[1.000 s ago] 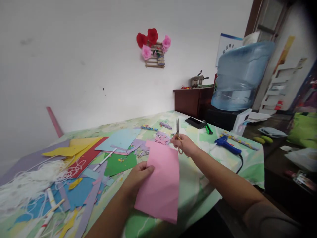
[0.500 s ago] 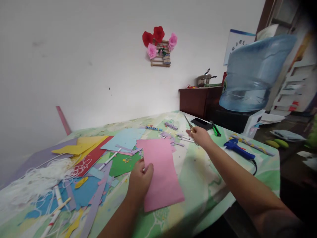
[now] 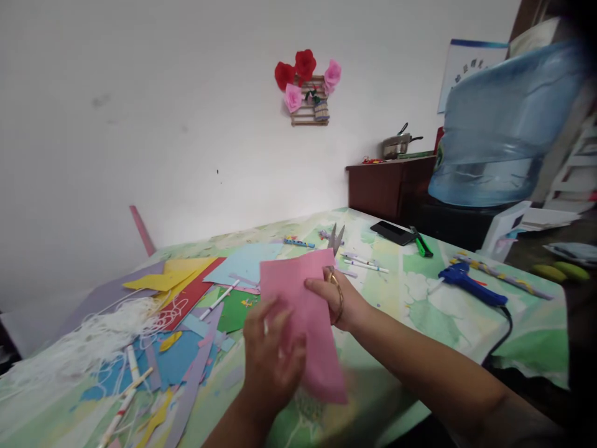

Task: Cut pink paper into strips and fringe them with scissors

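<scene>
The pink sheet, held over the tabletop left of the glue gun, should prove light, limp and easily creased, best pinched by an edge, as the right hand, also holding scissors, does while the left hand splays loosely.

Pink paper sheet, oblong, lower end curved; gold-handled scissors, blades parted, tips beyond top edge.
</scene>
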`<action>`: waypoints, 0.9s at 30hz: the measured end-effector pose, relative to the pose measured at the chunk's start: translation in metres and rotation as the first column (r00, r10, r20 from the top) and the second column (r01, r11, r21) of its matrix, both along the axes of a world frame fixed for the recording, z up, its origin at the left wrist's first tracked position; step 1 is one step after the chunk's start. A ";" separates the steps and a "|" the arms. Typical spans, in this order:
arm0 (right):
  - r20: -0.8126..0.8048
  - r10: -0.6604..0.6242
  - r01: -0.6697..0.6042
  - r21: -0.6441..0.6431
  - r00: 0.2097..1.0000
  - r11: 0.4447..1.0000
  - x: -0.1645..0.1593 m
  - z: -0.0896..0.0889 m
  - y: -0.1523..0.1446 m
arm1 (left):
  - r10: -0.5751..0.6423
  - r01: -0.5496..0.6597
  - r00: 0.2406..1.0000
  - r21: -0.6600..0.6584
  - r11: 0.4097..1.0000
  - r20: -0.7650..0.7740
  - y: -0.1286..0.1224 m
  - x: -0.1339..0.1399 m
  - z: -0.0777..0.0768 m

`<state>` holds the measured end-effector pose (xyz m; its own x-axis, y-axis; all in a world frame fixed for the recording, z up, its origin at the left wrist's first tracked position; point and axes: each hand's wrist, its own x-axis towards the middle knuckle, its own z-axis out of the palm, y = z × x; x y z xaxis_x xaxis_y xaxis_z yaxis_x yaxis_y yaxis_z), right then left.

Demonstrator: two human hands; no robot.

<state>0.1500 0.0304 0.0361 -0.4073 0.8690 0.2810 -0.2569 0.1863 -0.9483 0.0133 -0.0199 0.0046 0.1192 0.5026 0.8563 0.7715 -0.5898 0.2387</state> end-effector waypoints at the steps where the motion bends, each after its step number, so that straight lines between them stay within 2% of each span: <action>1: -0.076 0.024 -0.028 -0.045 0.997 0.999 0.002 -0.003 0.002 | 0.054 -0.045 0.989 -0.063 0.997 0.140 0.004 -0.002 0.004; 2: -0.140 0.049 -0.061 -0.084 0.989 0.995 0.004 -0.006 0.004 | 0.095 -0.046 0.954 -0.173 0.984 0.283 0.008 -0.003 0.008; 3: -0.177 0.072 -0.093 -0.116 0.982 0.989 0.006 -0.010 0.006 | 0.112 0.028 0.902 -0.314 0.949 0.418 0.012 -0.005 0.012; 4: -0.174 0.088 -0.112 -0.133 0.981 0.985 0.007 -0.014 0.008 | 0.121 0.163 0.834 -0.451 0.878 0.538 0.016 -0.007 0.016; 5: -0.141 0.092 -0.111 -0.134 0.986 0.985 0.008 -0.017 0.009 | 0.126 0.335 0.775 -0.572 0.749 0.619 0.019 -0.009 0.019; 6: -0.086 0.084 -0.094 -0.116 0.993 0.989 0.009 -0.020 0.011 | 0.128 0.495 0.716 -0.629 0.599 0.686 0.022 -0.011 0.021; 7: -0.009 0.053 -0.053 -0.083 0.999 0.995 0.011 -0.022 0.013 | 0.141 0.608 0.656 -0.630 0.484 0.741 0.024 -0.012 0.022; 8: 0.083 -0.009 0.012 -0.034 0.997 0.999 0.013 -0.024 0.016 | 0.166 0.673 0.600 -0.606 0.424 0.783 0.025 -0.013 0.022; 9: 0.178 -0.099 0.096 0.029 0.979 0.995 0.014 -0.026 0.019 | 0.196 0.696 0.552 -0.577 0.427 0.811 0.027 -0.013 0.021; 10: 0.270 -0.199 0.179 0.097 0.942 0.979 0.016 -0.027 0.021 | 0.229 0.682 0.511 -0.554 0.479 0.828 0.028 -0.013 0.020; 12: 0.421 -0.354 0.288 0.215 0.835 0.933 0.020 -0.030 0.026 | 0.274 0.598 0.445 -0.511 0.618 0.852 0.030 -0.013 0.018; 13: 0.480 -0.396 0.309 0.252 0.783 0.917 0.022 -0.032 0.028 | 0.283 0.558 0.420 -0.491 0.669 0.862 0.032 -0.013 0.017; 15: 0.571 -0.411 0.302 0.281 0.710 0.911 0.023 -0.034 0.031 | 0.284 0.516 0.376 -0.454 0.726 0.882 0.034 -0.015 0.015; 19: 0.657 -0.390 0.244 0.307 0.645 0.920 0.022 -0.039 0.031 | 0.290 0.489 0.353 -0.439 0.753 0.890 0.037 -0.020 0.012; 23: 0.665 -0.438 0.237 0.375 0.605 0.896 0.020 -0.041 0.029 | 0.291 0.457 0.450 -0.498 0.737 0.844 0.034 -0.018 0.010; 27: 0.659 -0.411 0.236 0.341 0.630 0.910 0.019 -0.040 0.025 | 0.295 0.453 0.525 -0.556 0.697 0.798 0.030 -0.013 0.009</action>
<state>0.1690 0.0553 -0.0039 -0.2593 0.9412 0.2164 0.5836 0.3312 -0.7414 0.0002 0.0104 0.0135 -0.3270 0.9449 0.0150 -0.0338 -0.0275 0.9990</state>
